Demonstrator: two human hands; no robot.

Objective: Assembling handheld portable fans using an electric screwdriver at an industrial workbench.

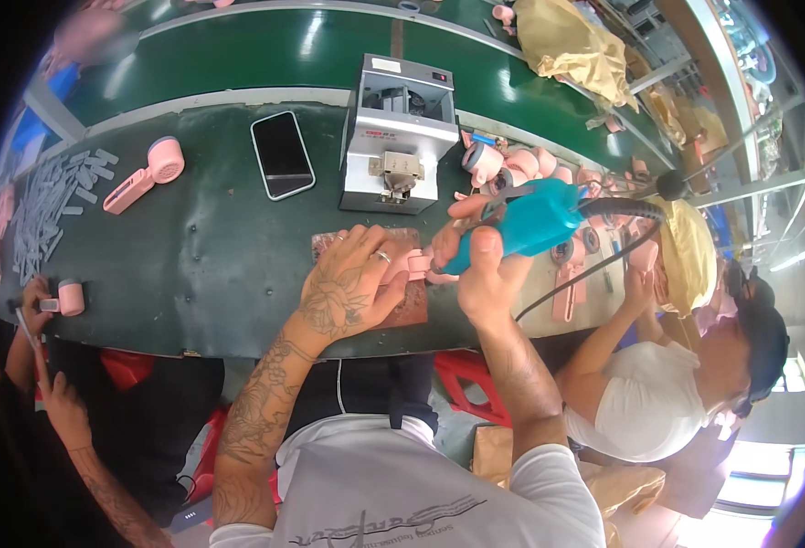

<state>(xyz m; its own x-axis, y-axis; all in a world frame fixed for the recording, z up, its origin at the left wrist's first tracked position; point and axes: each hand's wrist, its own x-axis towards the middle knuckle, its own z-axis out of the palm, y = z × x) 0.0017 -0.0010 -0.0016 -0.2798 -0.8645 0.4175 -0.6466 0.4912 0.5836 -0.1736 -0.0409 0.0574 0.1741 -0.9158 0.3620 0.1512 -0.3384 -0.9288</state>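
Note:
My right hand (489, 279) is wrapped round a teal electric screwdriver (535, 219), whose black cable leaves at its right end. The tool's front end points left and down, toward a pink plastic fan part (416, 265). Over a reddish-brown mat (410, 310), my tattooed left hand (343, 283) holds that part, with a ring on one finger. Fingers hide much of the part, and the tool's tip does not show clearly.
A grey metal machine (398, 137) stands just behind the mat, beside a phone (282, 155). Pink fan bodies (512, 164) are heaped at right. Grey strips (55, 210) and a pink fan (151, 173) lie left. Co-workers' hands (638, 292) are at both sides.

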